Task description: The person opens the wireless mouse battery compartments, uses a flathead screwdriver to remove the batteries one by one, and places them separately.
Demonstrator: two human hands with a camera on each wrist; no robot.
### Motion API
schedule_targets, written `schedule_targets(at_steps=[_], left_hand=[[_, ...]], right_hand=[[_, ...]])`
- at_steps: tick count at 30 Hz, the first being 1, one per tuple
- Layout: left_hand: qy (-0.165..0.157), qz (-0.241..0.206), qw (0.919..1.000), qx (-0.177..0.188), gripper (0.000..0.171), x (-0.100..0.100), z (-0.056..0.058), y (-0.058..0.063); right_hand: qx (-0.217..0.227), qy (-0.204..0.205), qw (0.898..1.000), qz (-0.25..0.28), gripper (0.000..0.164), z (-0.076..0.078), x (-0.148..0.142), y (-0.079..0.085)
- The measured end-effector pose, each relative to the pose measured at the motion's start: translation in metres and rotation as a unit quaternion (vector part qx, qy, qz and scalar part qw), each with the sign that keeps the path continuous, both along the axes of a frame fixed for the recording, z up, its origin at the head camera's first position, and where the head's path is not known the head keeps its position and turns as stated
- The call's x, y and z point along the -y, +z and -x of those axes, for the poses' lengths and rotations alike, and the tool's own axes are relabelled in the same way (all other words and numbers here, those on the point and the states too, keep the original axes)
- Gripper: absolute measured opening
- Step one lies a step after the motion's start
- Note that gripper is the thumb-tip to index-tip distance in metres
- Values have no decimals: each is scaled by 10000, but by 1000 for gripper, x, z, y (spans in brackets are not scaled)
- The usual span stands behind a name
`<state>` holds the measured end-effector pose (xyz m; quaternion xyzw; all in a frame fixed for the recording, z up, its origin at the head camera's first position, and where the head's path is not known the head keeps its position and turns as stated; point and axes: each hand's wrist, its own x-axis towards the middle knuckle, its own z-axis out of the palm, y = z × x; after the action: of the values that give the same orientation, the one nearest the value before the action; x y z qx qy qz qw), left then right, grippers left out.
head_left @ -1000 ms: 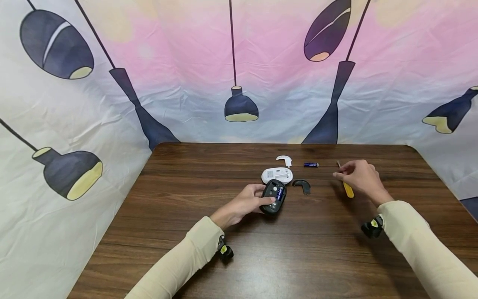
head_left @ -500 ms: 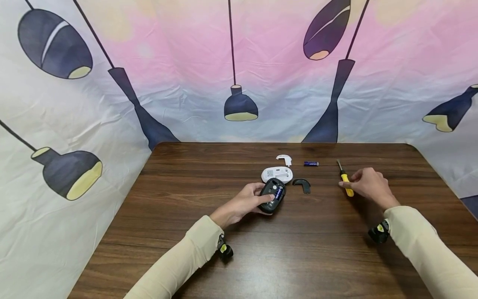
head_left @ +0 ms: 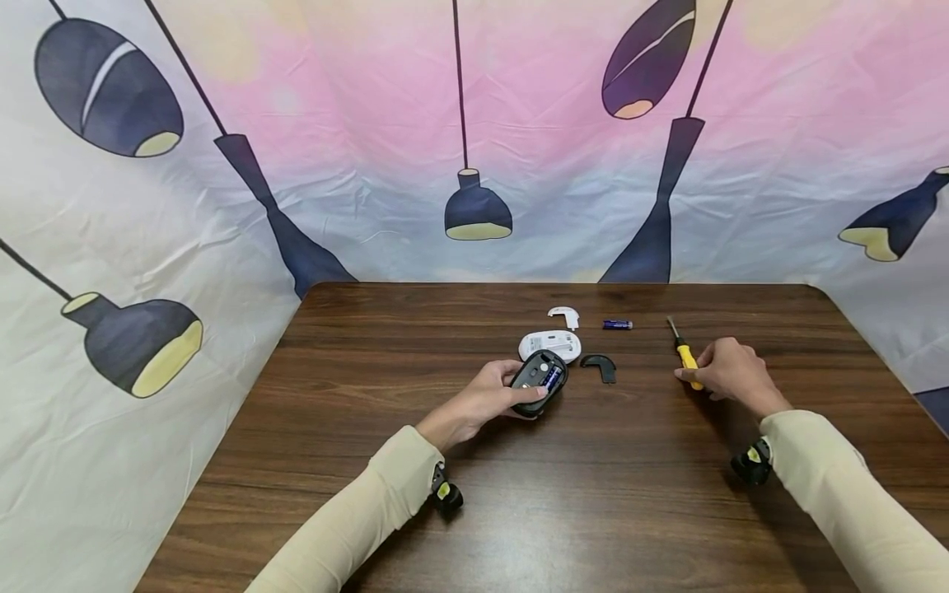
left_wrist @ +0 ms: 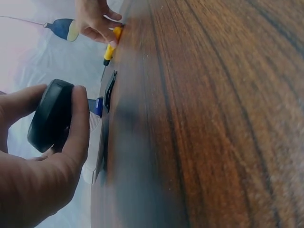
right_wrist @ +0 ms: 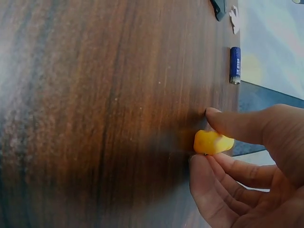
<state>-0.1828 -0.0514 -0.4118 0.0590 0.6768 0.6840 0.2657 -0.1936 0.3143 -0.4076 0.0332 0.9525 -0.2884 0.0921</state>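
Observation:
My left hand [head_left: 483, 397] holds a black computer mouse [head_left: 530, 395], its underside turned up in the head view and its battery bay uncovered. A blue battery [head_left: 552, 377] lies in that bay, with my thumb lying over the near part of the mouse. In the left wrist view, the mouse [left_wrist: 53, 114] sits between thumb and fingers, raised above the table. On the right, my right hand [head_left: 734, 375] pinches the yellow handle of a screwdriver [head_left: 688, 357], whose metal shaft points to the back. Thumb and fingers flank the handle end [right_wrist: 211, 142] in the right wrist view.
Behind the black mouse lies a white mouse [head_left: 544, 344], underside up with its bay uncovered. A white cover [head_left: 567, 315], a black cover [head_left: 604, 366] and a loose blue battery [head_left: 618, 324] are close by on the brown wooden table [head_left: 593, 494]. A printed cloth [head_left: 371, 165] hangs behind.
My right hand has moved down and right from the screwdriver's shaft area to its handle end, and the screwdriver is now more visible. The black mouse has tilted slightly in my left hand.

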Motion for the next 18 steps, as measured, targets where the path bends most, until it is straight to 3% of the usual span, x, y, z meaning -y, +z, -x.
schedule_targets(at_steps=[6, 12, 18], left_hand=[[-48, -506, 9986, 142, 49, 1, 0, 0], [82, -475, 9988, -11, 48, 2, 0, 0], [159, -505, 9986, 85, 47, 2, 1, 4]], right_hand=[[63, -3, 10000, -2, 28, -1, -1, 0], [77, 44, 9999, 72, 27, -5, -6, 1], [-404, 53, 9990, -175, 29, -7, -9, 6]])
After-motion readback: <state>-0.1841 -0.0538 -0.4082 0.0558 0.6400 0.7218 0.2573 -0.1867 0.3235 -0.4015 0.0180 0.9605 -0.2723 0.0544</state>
